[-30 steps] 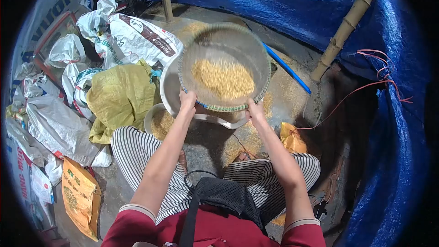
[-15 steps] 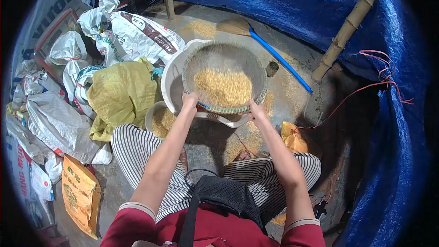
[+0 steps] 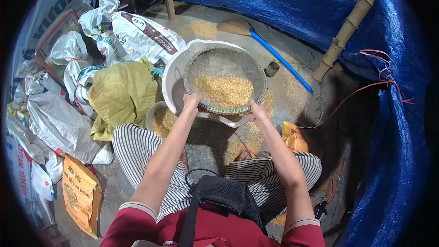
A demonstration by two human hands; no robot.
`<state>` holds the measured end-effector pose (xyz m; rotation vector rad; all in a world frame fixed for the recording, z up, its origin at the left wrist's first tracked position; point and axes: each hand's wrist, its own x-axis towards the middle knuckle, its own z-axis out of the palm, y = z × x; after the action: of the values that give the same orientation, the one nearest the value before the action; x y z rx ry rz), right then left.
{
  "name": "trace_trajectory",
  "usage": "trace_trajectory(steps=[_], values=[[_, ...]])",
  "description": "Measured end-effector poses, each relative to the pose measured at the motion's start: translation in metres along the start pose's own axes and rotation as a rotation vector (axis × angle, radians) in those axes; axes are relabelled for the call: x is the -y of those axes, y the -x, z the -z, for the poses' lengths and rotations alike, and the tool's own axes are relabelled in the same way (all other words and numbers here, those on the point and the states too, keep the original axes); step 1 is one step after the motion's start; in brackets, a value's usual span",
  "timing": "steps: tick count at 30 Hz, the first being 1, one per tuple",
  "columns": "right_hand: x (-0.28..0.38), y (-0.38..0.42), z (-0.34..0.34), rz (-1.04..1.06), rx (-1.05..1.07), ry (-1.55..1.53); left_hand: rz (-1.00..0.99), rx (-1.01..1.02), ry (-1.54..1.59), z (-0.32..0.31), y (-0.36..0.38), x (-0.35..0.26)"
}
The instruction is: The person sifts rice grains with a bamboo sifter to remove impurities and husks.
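Note:
A round woven sieve (image 3: 215,61) is held between my two hands, above a large white basin (image 3: 173,80). My left hand (image 3: 191,101) grips the near left part of its rim, and my right hand (image 3: 257,110) grips the near right part. Golden unhusked rice grain (image 3: 225,90) lies heaped in the near half of the sieve, with bare mesh showing behind it. What the basin holds is mostly hidden by the sieve. A smaller bowl (image 3: 149,118) with more grain stands left of my left wrist.
White sacks (image 3: 141,34) and a yellow-green sack (image 3: 121,93) crowd the left side. A broom with a blue handle (image 3: 283,64) and a small can (image 3: 271,69) lie beyond the basin. Bamboo poles (image 3: 350,27) stand before a blue tarp (image 3: 292,0). Spilled grain (image 3: 244,144) covers parts of the floor.
The grain was blurred and spread in motion; now it sits sharper and more compact in the near half. The sieve has shifted very slightly, with both hands still on its rim.

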<state>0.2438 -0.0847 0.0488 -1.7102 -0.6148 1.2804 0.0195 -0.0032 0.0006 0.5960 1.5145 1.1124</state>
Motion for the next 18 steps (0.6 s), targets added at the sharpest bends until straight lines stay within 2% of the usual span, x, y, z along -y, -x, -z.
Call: trace_trajectory(steps=[2,4,5,7,10,14,16,18], values=[[-0.007,-0.011,0.002,-0.041,0.005,-0.016,-0.041,-0.001,-0.039,-0.001,0.001,-0.003],[-0.003,-0.014,-0.002,0.152,-0.092,-0.008,-0.215,-0.054,-0.006,-0.003,0.009,-0.020],[0.002,-0.014,-0.003,0.157,-0.097,-0.012,-0.220,-0.047,-0.005,-0.003,0.012,-0.028],[0.014,-0.009,-0.004,0.266,-0.024,-0.072,-0.370,0.053,0.051,-0.002,0.015,-0.044],[0.017,-0.009,-0.005,0.214,-0.085,0.030,-0.270,0.045,0.028,-0.003,0.024,-0.051],[-0.011,-0.022,-0.002,0.049,-0.061,0.094,-0.174,-0.068,-0.010,0.000,-0.001,-0.003],[-0.017,-0.016,0.001,-0.027,-0.001,-0.020,-0.131,-0.085,-0.029,-0.001,-0.005,0.009],[-0.015,-0.017,0.001,0.017,0.000,-0.036,-0.156,-0.076,-0.026,-0.002,-0.003,0.005]])
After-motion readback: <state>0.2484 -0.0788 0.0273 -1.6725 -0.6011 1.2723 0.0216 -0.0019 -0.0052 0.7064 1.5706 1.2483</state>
